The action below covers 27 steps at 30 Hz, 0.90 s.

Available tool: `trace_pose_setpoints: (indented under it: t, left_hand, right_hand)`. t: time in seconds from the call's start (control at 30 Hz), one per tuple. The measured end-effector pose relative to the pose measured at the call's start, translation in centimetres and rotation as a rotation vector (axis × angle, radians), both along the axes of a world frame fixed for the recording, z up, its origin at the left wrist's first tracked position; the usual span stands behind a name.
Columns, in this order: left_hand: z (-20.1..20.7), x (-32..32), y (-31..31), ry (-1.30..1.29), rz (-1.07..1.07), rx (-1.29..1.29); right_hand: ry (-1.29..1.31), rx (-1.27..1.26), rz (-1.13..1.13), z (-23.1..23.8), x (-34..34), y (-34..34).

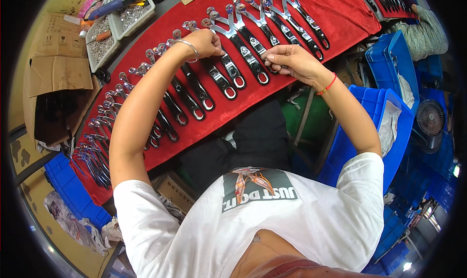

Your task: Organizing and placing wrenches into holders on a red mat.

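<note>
Across a red cloth lies a long curved row of metal hand tools, each with a forked, Y-shaped head and a black and chrome handle ending in an oval hole. My left hand is over the middle of the row, with curled fingers pressed down at one tool's handle; its fingertips are partly hidden. To the right, my right hand hovers at the near ends of the handles with thumb and forefinger pinched together. Whatever sits in either pinch is too small or too covered to name.
Trays of small metal parts stand at the back left with a blue power screwdriver on them. An open cardboard box is at left. Blue crates and a fan are at right. Another person's sleeve shows far right.
</note>
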<state>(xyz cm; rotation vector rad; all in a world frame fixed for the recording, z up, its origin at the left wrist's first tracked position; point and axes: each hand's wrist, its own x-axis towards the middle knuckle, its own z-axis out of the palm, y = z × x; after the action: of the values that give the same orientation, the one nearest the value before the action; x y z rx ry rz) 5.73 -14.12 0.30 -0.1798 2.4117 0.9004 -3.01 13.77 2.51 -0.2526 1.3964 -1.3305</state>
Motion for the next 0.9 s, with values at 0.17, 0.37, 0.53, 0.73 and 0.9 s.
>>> trace_pose_setpoints:
  t: [0.17,0.37,0.53,0.73,0.9]
  left_hand:
    - [1.1,-1.3,0.0,-0.038,-0.036,-0.103]
    - [0.2,-0.6,-0.3,0.052,-0.012,0.013]
    - [0.7,-0.2,-0.2,0.029,0.052,0.018]
    - [1.2,1.8,0.1,-0.017,0.421,0.448]
    - [2.6,5.7,-0.6,-0.036,0.81,0.906]
  right_hand:
    - [0.188,0.144,0.127,0.0,-0.5,-0.1]
    - [0.778,0.198,0.304,-1.1,0.1,-1.7]
    - [1.049,0.202,0.399,-1.4,1.0,-2.6]
    - [1.1,0.199,0.432,-1.6,1.0,-3.0]
    - [-0.397,-0.178,-0.327,0.3,-0.4,-1.9]
